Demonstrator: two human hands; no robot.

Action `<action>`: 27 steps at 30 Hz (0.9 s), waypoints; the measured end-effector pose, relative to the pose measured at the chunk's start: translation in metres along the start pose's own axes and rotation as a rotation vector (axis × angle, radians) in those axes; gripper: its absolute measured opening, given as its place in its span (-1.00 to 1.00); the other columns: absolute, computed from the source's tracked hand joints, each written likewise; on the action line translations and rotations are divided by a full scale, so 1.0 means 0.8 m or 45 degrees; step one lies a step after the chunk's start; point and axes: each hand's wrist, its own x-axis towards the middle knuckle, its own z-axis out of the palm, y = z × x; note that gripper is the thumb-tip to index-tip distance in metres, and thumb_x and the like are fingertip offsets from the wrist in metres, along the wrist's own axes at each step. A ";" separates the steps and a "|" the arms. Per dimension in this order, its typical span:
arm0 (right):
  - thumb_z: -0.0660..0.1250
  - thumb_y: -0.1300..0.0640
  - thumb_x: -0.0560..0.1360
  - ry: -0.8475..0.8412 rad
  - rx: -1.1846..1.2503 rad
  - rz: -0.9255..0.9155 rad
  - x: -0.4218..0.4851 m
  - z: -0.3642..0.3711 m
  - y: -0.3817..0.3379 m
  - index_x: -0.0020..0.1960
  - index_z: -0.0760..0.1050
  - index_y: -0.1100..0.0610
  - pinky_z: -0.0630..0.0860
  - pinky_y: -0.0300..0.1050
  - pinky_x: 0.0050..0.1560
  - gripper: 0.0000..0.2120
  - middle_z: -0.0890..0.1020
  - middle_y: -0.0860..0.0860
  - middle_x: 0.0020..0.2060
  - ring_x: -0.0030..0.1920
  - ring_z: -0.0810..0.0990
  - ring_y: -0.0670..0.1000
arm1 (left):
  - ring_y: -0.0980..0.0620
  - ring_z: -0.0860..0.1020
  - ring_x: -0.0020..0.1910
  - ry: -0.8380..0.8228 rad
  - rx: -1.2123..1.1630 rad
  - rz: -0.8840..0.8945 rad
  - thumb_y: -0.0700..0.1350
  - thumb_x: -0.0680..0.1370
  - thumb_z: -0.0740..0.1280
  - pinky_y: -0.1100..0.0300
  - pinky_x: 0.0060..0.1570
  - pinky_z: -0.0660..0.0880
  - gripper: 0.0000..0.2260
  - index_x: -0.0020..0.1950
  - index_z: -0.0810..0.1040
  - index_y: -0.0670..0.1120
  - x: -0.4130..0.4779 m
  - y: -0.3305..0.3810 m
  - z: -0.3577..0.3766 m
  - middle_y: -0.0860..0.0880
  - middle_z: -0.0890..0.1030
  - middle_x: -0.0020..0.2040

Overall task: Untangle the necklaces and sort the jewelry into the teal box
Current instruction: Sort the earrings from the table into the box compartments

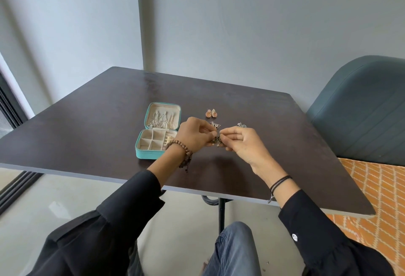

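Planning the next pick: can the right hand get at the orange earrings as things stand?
Probably yes once freed. The orange earrings lie on open table beyond the right hand, nothing over them; but it and the left hand both pinch a small jewelry piece.

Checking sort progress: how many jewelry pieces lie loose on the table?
4: two orange earrings right of the box, a triangular piece beyond the left hand, a silver piece beyond the right hand. The hands pinch a tangle, may hide more.
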 end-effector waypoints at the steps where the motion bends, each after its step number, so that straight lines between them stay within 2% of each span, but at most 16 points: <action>1: 0.39 0.29 0.58 0.013 -0.062 -0.010 0.005 0.003 0.001 0.10 0.63 0.20 0.56 -0.34 -0.23 -0.88 0.72 0.11 -0.11 -0.21 0.71 -0.08 | 0.14 0.64 -0.34 0.036 0.128 0.031 -0.22 0.52 0.45 0.28 -0.15 0.63 -0.97 -0.05 0.67 -0.15 0.004 0.001 0.001 -0.04 0.67 -0.27; 3: 0.40 0.29 0.58 0.035 -0.202 -0.040 0.016 0.009 0.007 0.09 0.65 0.16 0.61 -0.26 -0.16 -0.88 0.73 0.07 -0.10 -0.17 0.72 -0.04 | 0.18 0.62 -0.36 0.089 0.334 0.069 -0.18 0.50 0.47 0.32 -0.16 0.59 -0.99 -0.11 0.68 -0.08 0.011 0.003 0.003 0.03 0.65 -0.32; 5: 0.42 0.24 0.56 0.050 -0.360 -0.070 0.025 0.013 0.013 0.10 0.66 0.12 0.65 -0.18 -0.05 -0.86 0.73 0.01 -0.09 -0.11 0.73 -0.02 | 0.05 0.66 -0.26 0.108 0.435 0.054 -0.16 0.48 0.48 0.15 -0.05 0.63 -0.98 -0.14 0.69 -0.05 0.020 0.001 0.005 -0.01 0.68 -0.29; 7: 0.43 0.18 0.55 0.049 -0.482 -0.086 0.031 0.016 0.015 0.10 0.66 0.08 0.65 -0.10 -0.02 -0.86 0.73 -0.02 -0.09 -0.12 0.71 -0.03 | -0.07 0.68 -0.19 0.097 0.484 0.021 -0.17 0.47 0.47 0.03 0.00 0.63 -0.98 -0.13 0.70 -0.08 0.026 0.001 0.008 -0.08 0.70 -0.22; 11: 0.41 0.13 0.58 0.026 -0.626 -0.087 0.044 0.021 0.015 0.14 0.65 0.08 0.50 -0.22 -0.08 -0.84 0.73 0.00 -0.04 -0.05 0.67 -0.03 | -0.10 0.68 -0.17 0.083 0.576 -0.010 -0.15 0.48 0.46 0.00 0.01 0.63 -0.98 -0.12 0.70 -0.06 0.035 0.000 0.013 -0.12 0.71 -0.17; 14: 0.41 0.09 0.58 0.018 -0.668 -0.088 0.052 0.022 0.016 0.15 0.64 0.07 0.44 -0.24 -0.09 -0.84 0.72 -0.02 -0.04 -0.03 0.66 -0.04 | -0.07 0.68 -0.20 0.078 0.577 -0.015 -0.12 0.47 0.49 0.01 -0.01 0.64 -0.97 -0.17 0.68 -0.02 0.043 -0.001 0.014 -0.09 0.71 -0.20; 19: 0.42 0.10 0.57 -0.003 -0.680 -0.102 0.063 0.021 0.019 0.07 0.64 0.05 0.47 -0.21 -0.14 -0.90 0.71 -0.04 -0.19 -0.11 0.67 -0.04 | -0.02 0.64 -0.28 0.065 0.602 -0.020 -0.05 0.41 0.55 0.01 -0.07 0.65 -0.91 -0.23 0.66 0.03 0.051 -0.003 0.010 -0.01 0.70 -0.20; 24: 0.43 0.07 0.56 0.007 -0.699 -0.101 0.062 0.018 0.022 0.10 0.62 0.03 0.60 -0.09 -0.02 -0.87 0.70 -0.05 -0.15 -0.02 0.66 0.02 | -0.11 0.67 -0.23 0.055 0.606 -0.012 -0.04 0.41 0.56 -0.03 -0.11 0.66 -0.88 -0.24 0.66 -0.02 0.053 -0.009 0.012 -0.09 0.69 -0.21; 27: 0.43 0.09 0.56 0.033 -0.700 -0.116 0.055 0.011 0.019 0.11 0.63 0.07 0.57 -0.18 -0.05 -0.85 0.72 -0.03 -0.15 -0.07 0.69 -0.02 | -0.11 0.66 -0.12 0.101 0.701 0.038 -0.03 0.46 0.51 0.04 -0.02 0.61 -0.89 -0.15 0.68 -0.05 0.052 -0.008 0.010 -0.12 0.68 -0.12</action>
